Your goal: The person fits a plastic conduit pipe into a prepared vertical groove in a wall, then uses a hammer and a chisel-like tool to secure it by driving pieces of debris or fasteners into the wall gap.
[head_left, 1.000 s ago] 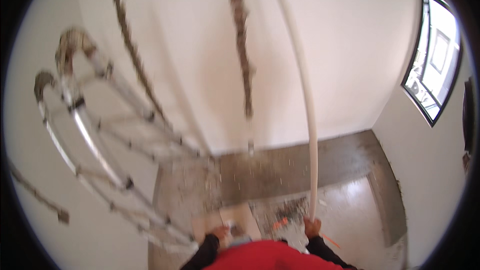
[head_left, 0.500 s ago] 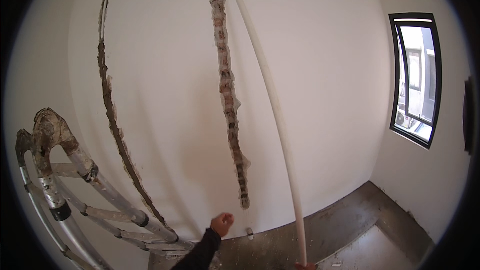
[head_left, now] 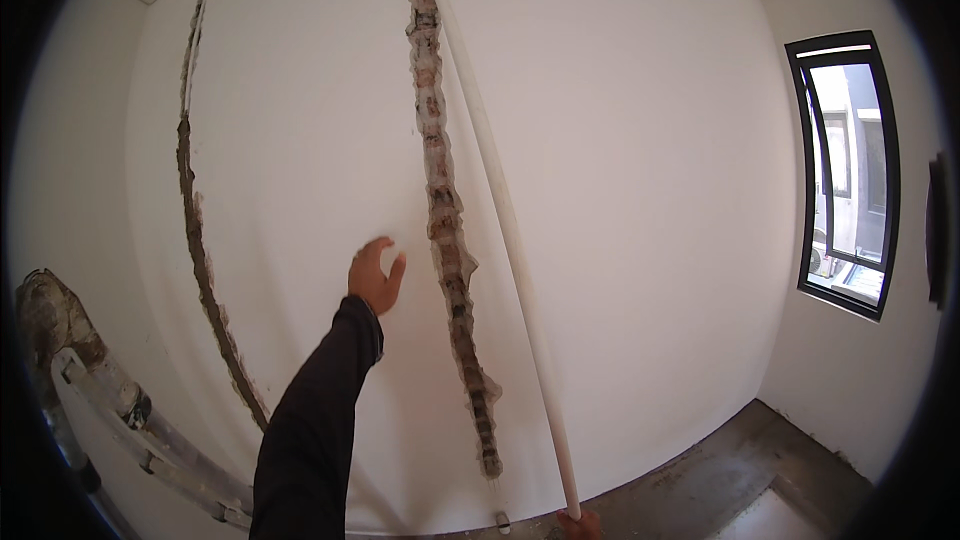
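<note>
My left hand (head_left: 376, 276) is raised in front of the white wall, left of a rough chased channel (head_left: 436, 150), with fingers curved and apart and nothing in it. My right hand (head_left: 583, 525), at the bottom edge, grips a long white pipe (head_left: 523, 280). The pipe runs up just right of the channel to the top of the picture. A short pipe stub (head_left: 503, 523) shows below the channel's lower end.
A second, narrower channel (head_left: 206, 280), partly filled with grey mortar, runs down the wall at left. An aluminium ladder (head_left: 150, 440) stands at lower left. A black-framed window (head_left: 840, 180) is in the right wall. A grey, stained floor (head_left: 720, 470) lies below.
The view has tilted up from floor to wall. My left hand has risen from low near the floor to mid-wall, its fingers opening. My right hand still holds the pipe.
</note>
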